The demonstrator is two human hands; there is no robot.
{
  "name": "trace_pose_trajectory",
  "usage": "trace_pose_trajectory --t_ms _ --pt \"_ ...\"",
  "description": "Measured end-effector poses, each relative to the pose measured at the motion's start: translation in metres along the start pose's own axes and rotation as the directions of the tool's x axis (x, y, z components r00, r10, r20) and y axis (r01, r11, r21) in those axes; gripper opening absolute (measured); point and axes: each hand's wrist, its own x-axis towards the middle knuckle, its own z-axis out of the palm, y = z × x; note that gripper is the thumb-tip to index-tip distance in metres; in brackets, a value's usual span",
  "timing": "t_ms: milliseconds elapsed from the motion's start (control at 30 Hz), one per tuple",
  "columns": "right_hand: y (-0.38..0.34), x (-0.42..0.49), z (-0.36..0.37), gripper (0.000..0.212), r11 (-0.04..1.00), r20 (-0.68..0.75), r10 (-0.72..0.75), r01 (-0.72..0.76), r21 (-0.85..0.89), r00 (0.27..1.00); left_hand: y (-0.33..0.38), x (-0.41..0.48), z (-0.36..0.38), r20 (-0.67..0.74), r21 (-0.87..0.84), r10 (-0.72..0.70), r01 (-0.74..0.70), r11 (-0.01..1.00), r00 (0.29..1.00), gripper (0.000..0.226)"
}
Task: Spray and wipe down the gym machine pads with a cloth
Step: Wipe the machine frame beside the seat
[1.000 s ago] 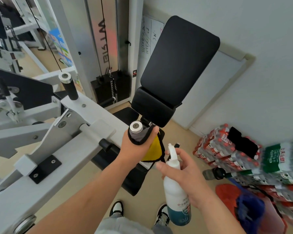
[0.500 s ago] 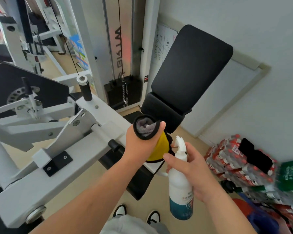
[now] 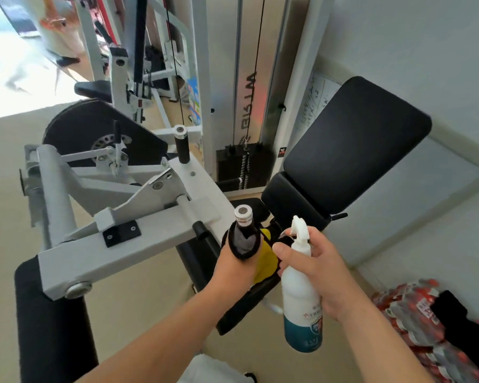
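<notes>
Cloth (image 3: pixel 266 255) is wrapped round the handle (image 3: pixel 243 217) and clamped by the curled left hand (image 3: pixel 233 268); spray bottle (image 3: pixel 299 294) is gripped upright in the right hand (image 3: pixel 318 269), just beside it, a finger at the trigger. Handle is best wiped with a firm twist along its length, before the back pad (image 3: pixel 354 145) above both hands is sprayed. Panel lettering (image 3: pixel 249 103) beyond the hands cannot be read surely; bottle label is blurred.

The left forearm (image 3: pixel 155 341) and right forearm (image 3: pixel 379 341) are seen bare, as are the left hand (image 3: pixel 233 269) and right hand (image 3: pixel 321 272). A pale garment (image 3: pixel 210 369) is worn at 6 o'clock, with a dark shoe tip (image 3: pixel 250 377) at its 3 o'clock side.
</notes>
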Motion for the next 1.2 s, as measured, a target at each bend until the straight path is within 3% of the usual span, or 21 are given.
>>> trace_pose_trajectory --t_ms 133,200,233,400,567,767,933,1033,1200 --pt "-0.023 0.027 -0.003 0.052 0.999 0.067 -0.025 0.028 -0.036 0.997 0.009 -0.021 -0.037 -0.212 -0.141 -0.006 -0.024 0.990 0.977 0.017" --pt "-0.039 0.045 -0.002 0.052 0.996 0.097 -0.037 0.044 -0.074 0.995 0.024 -0.017 -0.058 -0.290 -0.224 -0.089 0.023 0.974 0.953 0.034" --pt "-0.047 0.053 -0.002 0.052 0.995 0.107 -0.041 0.051 -0.088 0.993 0.033 -0.013 -0.068 -0.316 -0.275 -0.145 0.056 0.960 0.937 0.042" --pt "-0.079 0.097 0.003 0.052 0.987 0.164 -0.053 0.077 -0.141 0.985 0.089 0.013 -0.116 -0.316 -0.593 -0.254 0.019 0.805 0.914 0.044" --pt "-0.108 0.145 0.033 0.053 0.979 0.219 -0.024 0.068 -0.194 0.975 0.148 0.061 -0.176 -0.342 -0.634 -0.157 -0.104 0.767 0.927 0.029" --pt "-0.135 0.197 0.094 0.047 0.942 0.311 0.036 0.071 -0.327 0.950 0.172 0.140 -0.241 -0.498 -0.574 -0.128 -0.215 0.790 0.858 0.011" --pt "-0.127 0.232 0.139 0.056 0.891 0.318 0.090 0.067 -0.450 0.944 0.137 0.197 -0.251 -0.436 -0.524 -0.266 -0.002 0.852 0.860 0.017" --pt "-0.117 0.250 0.153 0.059 0.821 0.305 0.076 0.114 -0.559 0.949 0.111 0.215 -0.246 -0.381 -0.561 -0.386 0.122 0.819 0.840 0.016" --pt "-0.108 0.254 0.166 0.052 0.670 0.321 0.019 0.226 -0.707 0.947 0.090 0.220 -0.238 -0.301 -0.611 -0.454 0.196 0.767 0.839 0.019"
